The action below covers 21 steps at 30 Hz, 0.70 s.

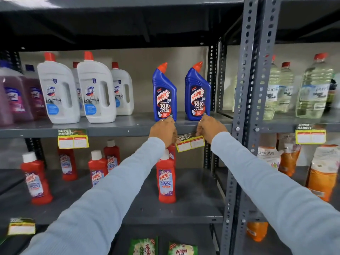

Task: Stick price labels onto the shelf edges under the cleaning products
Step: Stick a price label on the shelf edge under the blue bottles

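Observation:
A yellow and green price label [190, 142] hangs tilted at the grey shelf edge [117, 131], just below two blue Harpic bottles [164, 94]. My left hand [162, 131] pinches the label's left end against the edge. My right hand [210, 128] holds its upper right corner. Both arms wear light blue sleeves. A matching label [73, 138] sticks to the same edge under the white Domex bottles [58, 91]. Another label [311, 134] sits on the right bay's edge.
Red Harpic bathroom cleaner bottles [165, 178] stand on the lower shelf right under my hands. A perforated grey upright [244, 111] divides the bays. Clear liquid bottles [312, 89] and orange pouches [322, 173] fill the right bay. A further label [21, 227] is on the lower left edge.

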Each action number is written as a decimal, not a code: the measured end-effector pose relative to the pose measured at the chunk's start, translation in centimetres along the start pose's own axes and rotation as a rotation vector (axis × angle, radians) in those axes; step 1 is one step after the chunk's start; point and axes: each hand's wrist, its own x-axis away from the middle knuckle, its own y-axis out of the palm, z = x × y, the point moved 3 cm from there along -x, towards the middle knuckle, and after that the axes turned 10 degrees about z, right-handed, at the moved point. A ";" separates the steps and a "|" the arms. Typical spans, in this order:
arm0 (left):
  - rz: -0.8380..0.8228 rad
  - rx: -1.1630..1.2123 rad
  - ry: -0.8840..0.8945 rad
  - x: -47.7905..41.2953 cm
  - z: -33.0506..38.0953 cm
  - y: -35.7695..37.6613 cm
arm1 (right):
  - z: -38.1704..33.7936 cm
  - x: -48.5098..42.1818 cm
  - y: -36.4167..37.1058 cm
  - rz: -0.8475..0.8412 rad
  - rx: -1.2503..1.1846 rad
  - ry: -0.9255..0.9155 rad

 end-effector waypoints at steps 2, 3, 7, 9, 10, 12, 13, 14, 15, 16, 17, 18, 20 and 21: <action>-0.055 0.088 -0.039 -0.8 -0.1 -0.9 | 0.2 -0.5 -0.4 -0.017 -0.098 0.060; -0.086 0.112 -0.042 -1.2 -0.1 -1.3 | 0.3 -0.7 -0.5 -0.021 -0.133 0.081; -0.143 0.145 -0.030 -1.9 0.0 -1.6 | 0.3 -0.7 -0.8 -0.028 -0.163 0.116; -0.126 0.181 -0.032 -2.0 -0.3 -1.3 | 0.2 -0.7 -0.9 -0.006 -0.151 0.121; -0.119 0.195 -0.033 -2.0 -0.4 -1.2 | 0.1 -0.6 -0.8 0.005 -0.144 0.125; -0.107 0.236 -0.049 -2.0 -0.5 -1.0 | 0.1 -0.6 -0.8 0.026 -0.139 0.141; -0.101 0.260 -0.062 -2.0 -0.6 -0.9 | 0.1 -0.6 -0.8 0.033 -0.141 0.150; -0.094 0.283 -0.072 -1.9 -0.7 -0.9 | 0.1 -0.6 -0.8 0.036 -0.143 0.156; -0.086 0.308 -0.081 -1.8 -0.8 -0.8 | 0.0 -0.6 -0.7 0.036 -0.146 0.162; -0.071 0.338 -0.095 -1.7 -1.0 -0.7 | 0.0 -0.6 -0.7 0.034 -0.152 0.169; -0.053 0.372 -0.115 -1.6 -1.1 -0.6 | 0.0 -0.6 -0.7 0.033 -0.160 0.177; -0.034 0.399 -0.134 -1.5 -1.3 -0.5 | 0.0 -0.7 -0.7 0.035 -0.167 0.185; -0.002 0.418 -0.149 -1.2 -1.3 -0.4 | 0.0 -0.6 -0.7 0.039 -0.170 0.195; 0.009 0.421 -0.146 -1.1 -1.3 -0.3 | 0.0 -0.6 -0.7 0.039 -0.172 0.198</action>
